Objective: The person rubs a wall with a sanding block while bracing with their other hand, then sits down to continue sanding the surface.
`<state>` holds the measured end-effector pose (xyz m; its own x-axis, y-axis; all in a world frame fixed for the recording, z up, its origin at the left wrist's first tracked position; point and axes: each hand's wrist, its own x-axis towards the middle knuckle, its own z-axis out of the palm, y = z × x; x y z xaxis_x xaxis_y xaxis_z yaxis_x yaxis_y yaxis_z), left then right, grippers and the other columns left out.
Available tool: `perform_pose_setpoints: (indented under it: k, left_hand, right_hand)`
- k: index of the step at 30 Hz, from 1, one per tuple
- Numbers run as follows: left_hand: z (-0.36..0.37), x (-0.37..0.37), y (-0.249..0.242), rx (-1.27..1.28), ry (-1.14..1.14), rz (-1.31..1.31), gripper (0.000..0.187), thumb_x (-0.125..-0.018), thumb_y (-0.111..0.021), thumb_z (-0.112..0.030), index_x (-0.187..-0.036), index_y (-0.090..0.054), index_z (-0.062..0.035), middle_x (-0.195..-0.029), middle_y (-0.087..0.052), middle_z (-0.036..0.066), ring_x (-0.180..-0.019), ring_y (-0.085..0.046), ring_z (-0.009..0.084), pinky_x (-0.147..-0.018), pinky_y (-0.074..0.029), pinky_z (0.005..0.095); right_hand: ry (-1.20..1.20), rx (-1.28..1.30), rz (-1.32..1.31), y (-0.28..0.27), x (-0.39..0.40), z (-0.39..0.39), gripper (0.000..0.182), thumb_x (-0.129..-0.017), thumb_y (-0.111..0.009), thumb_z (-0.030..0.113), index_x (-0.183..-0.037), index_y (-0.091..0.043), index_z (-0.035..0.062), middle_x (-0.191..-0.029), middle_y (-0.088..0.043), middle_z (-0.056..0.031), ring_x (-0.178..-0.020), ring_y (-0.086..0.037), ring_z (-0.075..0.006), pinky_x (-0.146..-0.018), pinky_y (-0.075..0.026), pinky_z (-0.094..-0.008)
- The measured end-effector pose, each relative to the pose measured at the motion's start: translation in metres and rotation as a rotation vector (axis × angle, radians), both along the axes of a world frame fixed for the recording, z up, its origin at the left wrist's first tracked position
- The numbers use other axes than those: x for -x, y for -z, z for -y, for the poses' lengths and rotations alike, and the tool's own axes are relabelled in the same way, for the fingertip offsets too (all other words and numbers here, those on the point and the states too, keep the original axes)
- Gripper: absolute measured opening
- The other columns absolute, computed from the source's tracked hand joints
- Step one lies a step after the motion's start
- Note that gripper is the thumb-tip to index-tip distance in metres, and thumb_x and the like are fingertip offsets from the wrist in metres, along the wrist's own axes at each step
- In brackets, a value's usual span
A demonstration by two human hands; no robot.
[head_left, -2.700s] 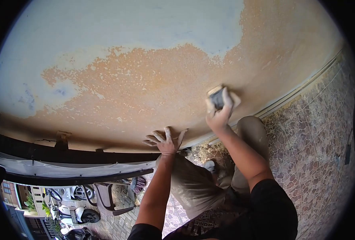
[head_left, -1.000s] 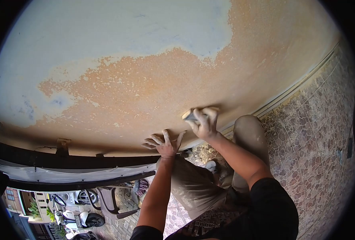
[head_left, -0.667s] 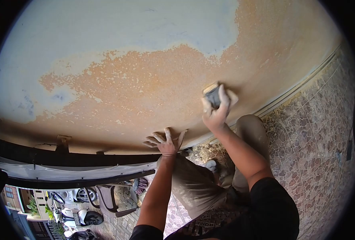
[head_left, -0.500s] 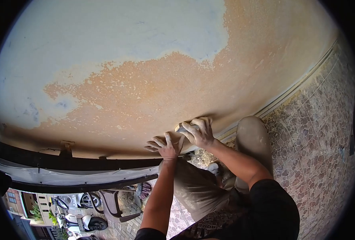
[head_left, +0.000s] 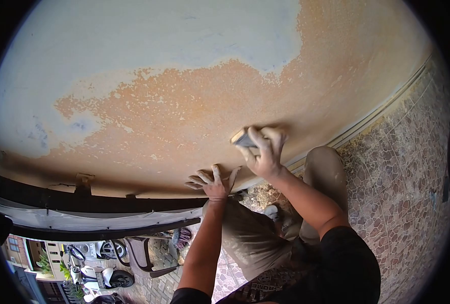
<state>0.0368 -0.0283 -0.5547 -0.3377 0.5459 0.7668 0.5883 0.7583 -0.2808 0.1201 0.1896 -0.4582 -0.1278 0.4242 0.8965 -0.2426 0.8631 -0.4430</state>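
Observation:
Before me is a wall with a patchy orange area bordered by whitish paint. My right hand grips a sanding block, dark with a tan edge, and holds it against the orange part. The face toward the wall is hidden. Lower down and to the left, my left hand lies with fingers spread on the wall, holding nothing. Pale dust coats the fingers of both hands.
My bent knee is close to the wall's base. Patterned floor tiles carry yellowish dust along the wall. A dark-edged frame runs at lower left; beyond it are a brown chair and parked motorcycles.
My right hand has moved the sanding block up and to the right across the wall, away from my left hand. My left hand stays almost in place.

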Motion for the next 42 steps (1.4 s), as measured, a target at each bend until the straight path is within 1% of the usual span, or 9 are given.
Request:
perform_pose_setpoints:
  k: [9,15,19,25,31,33,37,38,42]
  left_hand:
    - [-0.002,0.001,-0.001,0.008,-0.001,-0.003,0.125,-0.070,-0.072,-0.082,-0.162,-0.017,-0.0195,-0.165,0.007,0.035,-0.146,0.011,0.0671,-0.102,0.004,0.0879]
    - [-0.010,-0.006,-0.026,-0.031,0.037,0.027,0.122,-0.068,-0.080,-0.075,-0.161,-0.025,-0.0189,-0.165,0.002,0.035,-0.147,0.009,0.0662,-0.104,0.005,0.0865]
    - [-0.019,-0.011,-0.044,-0.047,0.052,-0.020,0.119,-0.069,-0.082,-0.071,-0.162,-0.027,-0.0201,-0.167,-0.004,0.032,-0.151,0.007,0.0599,-0.111,0.005,0.0802]
    - [-0.009,-0.005,-0.009,-0.024,0.023,0.028,0.106,-0.072,-0.077,-0.075,-0.156,-0.036,-0.0239,-0.167,-0.004,0.030,-0.146,-0.001,0.0675,-0.106,-0.005,0.0861]
    - [-0.008,-0.007,-0.008,-0.044,0.017,0.062,0.092,-0.074,-0.078,-0.072,-0.148,-0.047,-0.0278,-0.157,-0.021,0.035,-0.137,-0.018,0.0736,-0.102,-0.010,0.0888]
    - [0.003,-0.005,-0.012,0.084,0.027,0.059,0.095,-0.073,-0.080,-0.071,-0.148,-0.048,-0.0212,-0.158,-0.020,0.038,-0.147,-0.001,0.0663,-0.108,-0.002,0.0844]
    - [-0.005,-0.015,-0.016,0.017,0.015,0.091,0.083,-0.070,-0.083,-0.067,-0.139,-0.057,-0.0278,-0.138,-0.047,0.035,-0.138,-0.026,0.0660,-0.109,-0.009,0.0827]
    - [-0.015,-0.022,-0.031,-0.060,-0.003,0.109,0.065,-0.073,-0.082,-0.064,-0.130,-0.064,-0.0386,-0.112,-0.059,0.016,-0.101,-0.054,0.0494,-0.094,-0.030,0.0793]
    - [-0.018,-0.024,-0.033,-0.069,0.000,0.128,0.066,-0.072,-0.082,-0.064,-0.131,-0.062,-0.0411,-0.111,-0.056,0.011,-0.098,-0.052,0.0432,-0.099,-0.025,0.0756]
  right_hand:
    - [-0.016,-0.173,0.136,0.044,-0.007,0.006,0.064,-0.081,-0.086,0.025,-0.137,-0.057,0.0134,-0.114,-0.048,-0.0057,-0.107,-0.046,-0.0234,-0.088,-0.040,-0.0423]
    - [0.192,0.355,-0.144,-0.033,0.003,-0.041,0.071,-0.080,-0.087,0.027,-0.142,-0.057,0.0102,-0.115,-0.047,-0.0094,-0.105,-0.046,-0.0256,-0.089,-0.042,-0.0442]
    - [-0.032,-0.146,0.068,0.061,-0.003,0.003,0.067,-0.078,-0.088,0.031,-0.138,-0.060,0.0153,-0.115,-0.050,-0.0069,-0.101,-0.049,-0.0243,-0.089,-0.039,-0.0434]
    - [0.072,0.238,-0.135,-0.037,0.001,-0.037,0.067,-0.083,-0.085,0.019,-0.139,-0.054,0.0013,-0.120,-0.048,-0.0169,-0.103,-0.049,-0.0284,-0.090,-0.042,-0.0425]
    - [-0.045,-0.017,0.039,0.064,0.001,0.008,0.065,-0.081,-0.086,0.022,-0.136,-0.055,0.0038,-0.118,-0.048,-0.0146,-0.102,-0.050,-0.0299,-0.087,-0.042,-0.0458]
    - [-0.080,-0.034,0.147,0.042,-0.007,0.016,0.067,-0.081,-0.087,0.025,-0.136,-0.055,0.0052,-0.117,-0.049,-0.0136,-0.103,-0.049,-0.0296,-0.086,-0.041,-0.0473]
    - [-0.183,0.416,-0.137,-0.019,-0.004,-0.015,0.061,-0.088,-0.080,0.012,-0.137,-0.049,-0.0023,-0.124,-0.043,-0.0184,-0.110,-0.048,-0.0302,-0.092,-0.047,-0.0408]
    - [-0.160,0.370,-0.104,-0.017,-0.004,-0.023,0.061,-0.088,-0.080,0.012,-0.137,-0.048,-0.0028,-0.124,-0.043,-0.0187,-0.110,-0.048,-0.0304,-0.092,-0.047,-0.0411]
    - [-0.050,0.003,0.086,0.019,-0.009,-0.023,0.063,-0.095,-0.072,0.016,-0.143,-0.038,-0.0069,-0.125,-0.042,-0.0175,-0.107,-0.050,-0.0260,-0.088,-0.049,-0.0401]
